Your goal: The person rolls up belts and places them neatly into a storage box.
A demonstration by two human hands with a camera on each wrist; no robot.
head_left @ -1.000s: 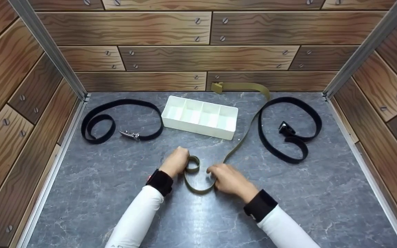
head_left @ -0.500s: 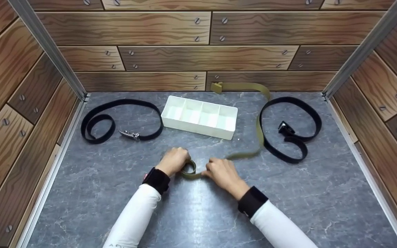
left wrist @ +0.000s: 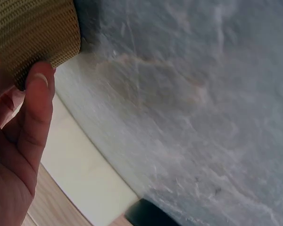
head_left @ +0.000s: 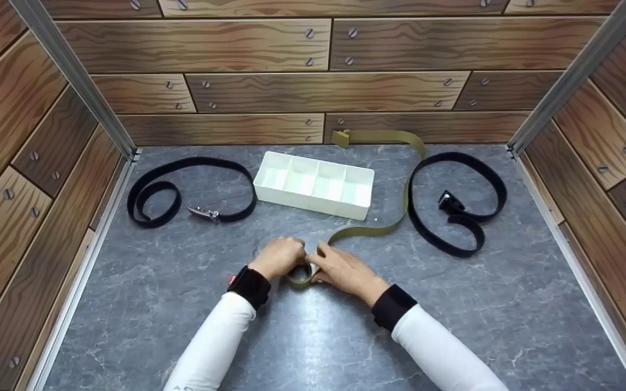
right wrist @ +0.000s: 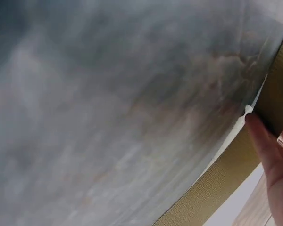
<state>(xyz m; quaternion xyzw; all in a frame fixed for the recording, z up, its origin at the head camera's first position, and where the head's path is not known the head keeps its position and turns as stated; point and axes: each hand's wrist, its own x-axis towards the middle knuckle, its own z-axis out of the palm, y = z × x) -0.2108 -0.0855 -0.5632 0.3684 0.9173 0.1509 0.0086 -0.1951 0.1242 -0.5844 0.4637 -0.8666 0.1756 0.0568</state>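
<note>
An olive webbing belt (head_left: pixel 367 231) runs from its brass-coloured buckle (head_left: pixel 340 138) at the back wall, down past the white tray, to a small coil (head_left: pixel 299 283) between the two hands. My left hand (head_left: pixel 280 258) holds the coil from the left; in the left wrist view its thumb and fingers pinch the woven strap (left wrist: pixel 35 30). From the right, my right hand (head_left: pixel 345 271) pinches the strap beside the coil, fingertips close to the left hand's. In the right wrist view a finger lies along the strap's edge (right wrist: pixel 217 183).
A white tray (head_left: pixel 313 204) with several compartments stands behind the hands. On the left lies a black belt (head_left: pixel 199 161) with a silver buckle (head_left: pixel 204 213); another black belt (head_left: pixel 500 190) lies on the right, against the olive strap. Wood-patterned walls enclose the grey surface (head_left: pixel 155 304).
The open loop of strap between the hands has been drawn up into the coil. My right hand has moved left to the coil, and the trailing strap has shifted across the surface.
</note>
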